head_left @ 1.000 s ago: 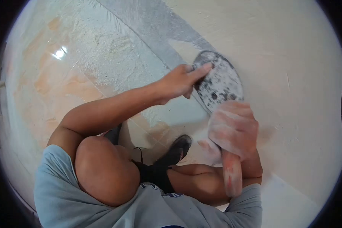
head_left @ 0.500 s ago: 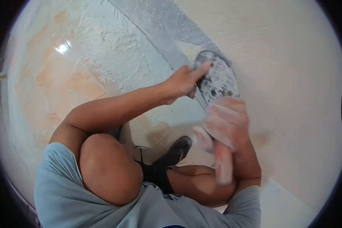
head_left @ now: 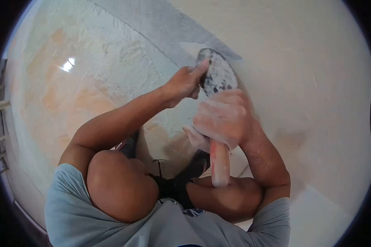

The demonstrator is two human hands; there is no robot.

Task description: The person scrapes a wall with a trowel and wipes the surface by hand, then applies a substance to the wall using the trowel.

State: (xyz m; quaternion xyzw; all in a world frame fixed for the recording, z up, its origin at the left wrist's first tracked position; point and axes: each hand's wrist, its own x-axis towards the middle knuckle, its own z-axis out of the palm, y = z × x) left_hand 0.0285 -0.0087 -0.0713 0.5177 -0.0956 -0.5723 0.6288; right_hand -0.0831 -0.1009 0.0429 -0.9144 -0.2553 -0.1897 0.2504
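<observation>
Your right hand (head_left: 224, 117), coated in pale dust, is closed around the trowel (head_left: 219, 162) where its handle begins, and the butt of that handle juts out behind your fist, above your thigh (head_left: 222, 199). Your left hand (head_left: 181, 85) has a digit laid on the face of the blade (head_left: 223, 76) near its far end; whether the fingers close behind the edge you can't tell from this blurred view. The blade points away from you, over the pale surface (head_left: 309, 53), beside the grey strip (head_left: 160, 26). Crumbs and powder (head_left: 119, 57) lie to the left, and a dark shoe (head_left: 198, 162) shows below your hands.

Expect a stiff, fairly light tool, probably a little nose-heavy with that crusted blade. The rounded handle looks like wood and should be sturdy, but powder on the palm could make it slip or twist. Take it well forward, close to the blade, with a full wrap. Use the other hand to steady the face near the far end, flat and light, and mind the thin rim, which may be sharp.
</observation>
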